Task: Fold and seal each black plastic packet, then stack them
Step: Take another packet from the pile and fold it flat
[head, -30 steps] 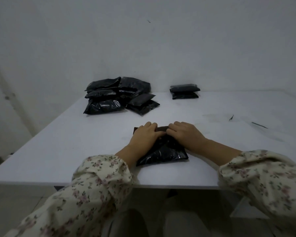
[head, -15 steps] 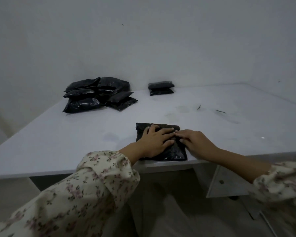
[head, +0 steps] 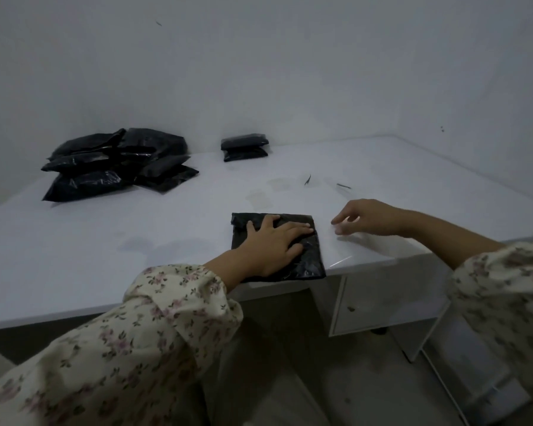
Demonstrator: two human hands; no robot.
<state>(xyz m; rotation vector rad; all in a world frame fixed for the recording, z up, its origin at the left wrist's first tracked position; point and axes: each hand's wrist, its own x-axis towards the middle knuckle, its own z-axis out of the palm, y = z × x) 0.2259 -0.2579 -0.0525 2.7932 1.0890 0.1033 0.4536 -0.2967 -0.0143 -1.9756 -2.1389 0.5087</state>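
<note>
**Pressure on the black packet at the surface's near edge**

The black packet lies flat just right of centre in the frame. Its near side sits at, perhaps slightly over, the front edge of the white surface. The left hand rests on top of it with its grip apart: the fingers are straight and spread, and the palm presses down. The right hand hovers just beside the packet's right side without touching it. Its fingers are loosely curled and apart, and nothing shows between them. A faint glossy streak lies on the surface under that hand; I cannot tell whether it is tape or a reflection.

In the upper left of the frame a loose heap of packets sits by the wall. A small stack of two stands at upper centre, well apart from both hands. Two thin scraps lie between that stack and the right hand.

The film looks thin, glossy and crinkled, so the packet is probably light, soft and slippery on this smooth top. The fold along its far side seems likely to spring open once the pressure comes off. A flat palm on the middle should hold it in place. To lift it, a pinch along the folded side or at both short sides seems safer than one corner, where it would probably sag and unfold.
</note>
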